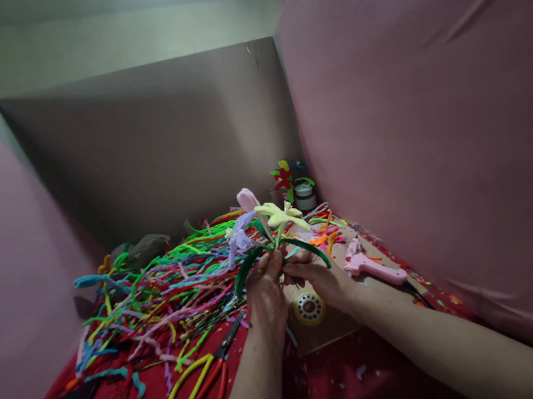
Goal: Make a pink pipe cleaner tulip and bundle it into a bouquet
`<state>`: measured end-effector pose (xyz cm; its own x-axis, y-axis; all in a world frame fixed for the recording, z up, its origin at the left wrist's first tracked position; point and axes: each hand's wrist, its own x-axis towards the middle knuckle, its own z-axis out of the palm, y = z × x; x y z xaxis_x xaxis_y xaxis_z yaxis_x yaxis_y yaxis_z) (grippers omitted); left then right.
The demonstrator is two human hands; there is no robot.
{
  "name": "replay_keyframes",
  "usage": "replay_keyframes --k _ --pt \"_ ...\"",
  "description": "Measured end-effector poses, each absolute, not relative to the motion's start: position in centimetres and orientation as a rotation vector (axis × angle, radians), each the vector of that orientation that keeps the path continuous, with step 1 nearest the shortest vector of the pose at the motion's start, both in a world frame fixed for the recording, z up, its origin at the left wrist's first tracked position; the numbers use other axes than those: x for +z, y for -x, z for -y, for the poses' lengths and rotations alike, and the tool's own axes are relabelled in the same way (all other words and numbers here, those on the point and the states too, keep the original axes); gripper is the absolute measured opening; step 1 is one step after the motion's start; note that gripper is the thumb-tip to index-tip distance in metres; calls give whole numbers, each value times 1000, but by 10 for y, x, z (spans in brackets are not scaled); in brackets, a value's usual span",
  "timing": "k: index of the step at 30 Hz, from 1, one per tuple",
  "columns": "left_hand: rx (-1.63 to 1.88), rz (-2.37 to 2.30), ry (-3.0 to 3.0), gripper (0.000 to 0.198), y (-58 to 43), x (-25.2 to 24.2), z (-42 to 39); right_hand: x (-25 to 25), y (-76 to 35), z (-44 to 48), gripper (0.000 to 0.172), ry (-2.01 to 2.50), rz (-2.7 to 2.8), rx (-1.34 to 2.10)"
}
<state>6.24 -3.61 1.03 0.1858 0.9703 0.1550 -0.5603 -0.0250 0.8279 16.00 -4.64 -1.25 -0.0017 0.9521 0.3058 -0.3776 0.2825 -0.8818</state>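
My left hand (pixel 265 291) is closed around the stems of a small bunch of pipe-cleaner flowers, held upright above the table. A pale yellow flower (pixel 282 217), a lilac flower (pixel 238 236) and a pink looped piece (pixel 247 200) top the bunch. Dark green leaves (pixel 246 273) arch out on both sides. From the right, my right hand (pixel 320 277) pinches at the same stems just below the leaves; its fingertips are partly hidden. Under the hands, a round spool-like roll (pixel 309 309) with a yellowish rim lies on a cardboard sheet (pixel 326 337).
Loose colourful pipe cleaners (pixel 159 290) are heaped left and behind. Scissors (pixel 217 354) with yellow and red handles lie left of my forearm. A pink glue gun (pixel 376 270) rests at right. Behind stand a red flower (pixel 283 178) and a white jar (pixel 305 197). Pink walls enclose the sides.
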Motion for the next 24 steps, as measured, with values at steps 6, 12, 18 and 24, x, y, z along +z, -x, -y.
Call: replay_keyframes --k 6,12,18,24 --pt "1340 -565 -1045 19 -59 6 36 -9 -162 51 28 776 1209 1034" --pt "1317 -517 -1172 16 -58 9 40 1 -158 54 27 776 1242 961" --pt "1299 -550 -1219 16 -59 13 43 1 -157 54 28 757 1240 916" --pt "1284 -568 -1108 17 -57 11 42 -1 -158 55 26 780 1274 925"
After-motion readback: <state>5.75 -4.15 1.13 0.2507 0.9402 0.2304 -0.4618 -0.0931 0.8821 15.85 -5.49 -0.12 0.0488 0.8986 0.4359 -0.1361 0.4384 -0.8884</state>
